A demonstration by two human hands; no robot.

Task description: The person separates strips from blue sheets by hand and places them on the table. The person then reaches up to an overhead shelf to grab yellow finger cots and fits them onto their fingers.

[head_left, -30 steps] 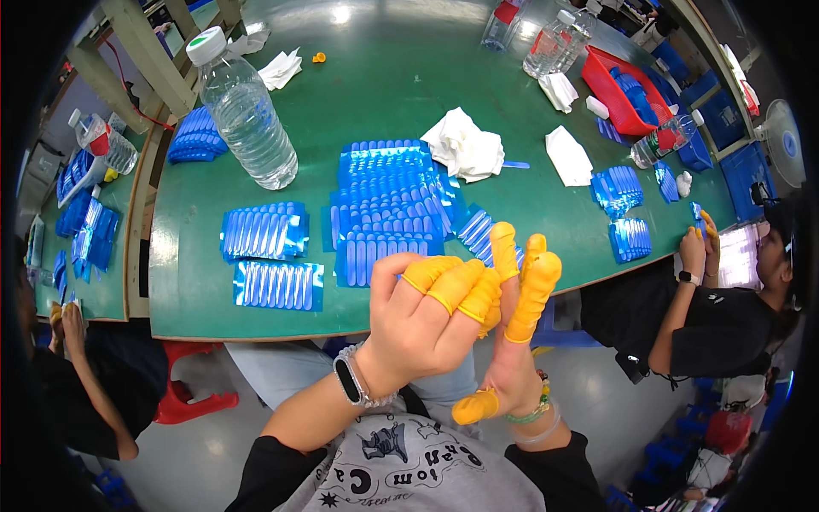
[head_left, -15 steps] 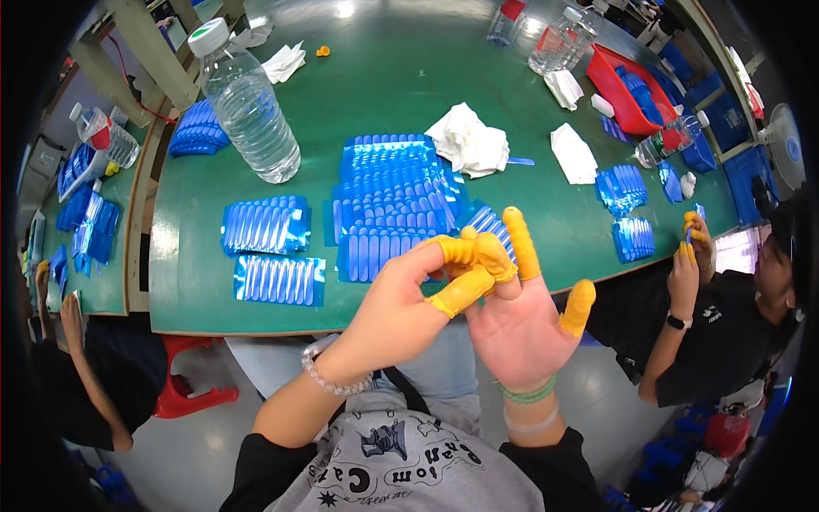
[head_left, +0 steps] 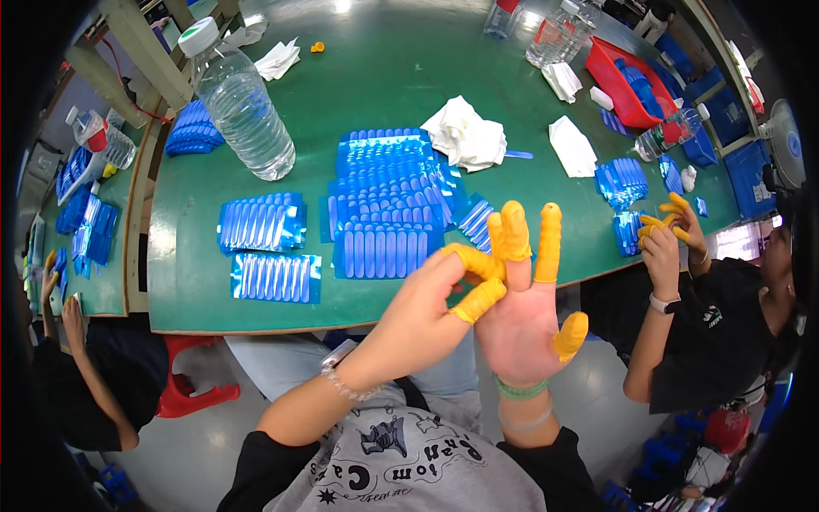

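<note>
Yellow finger cots (head_left: 548,241): on fingertips of both hands, held up in front of chest, over near table edge. Right hand (head_left: 522,320): palm up, fingers spread, thumb cot out to side. Left hand (head_left: 426,311): thumb and forefinger pinching cot (head_left: 510,230) on right forefinger. Beyond: green table (head_left: 384,68); stacked blue foil packets (head_left: 384,200) just past hands; crumpled white tissue (head_left: 465,136); clear water bottle (head_left: 237,102) far left; red tray (head_left: 627,81) far right. Co-worker's hands (head_left: 665,235), same yellow cots, at right edge.

Bright overhead light, glare on green table (head_left: 375,77), fisheye-bent, dark edges.
</note>
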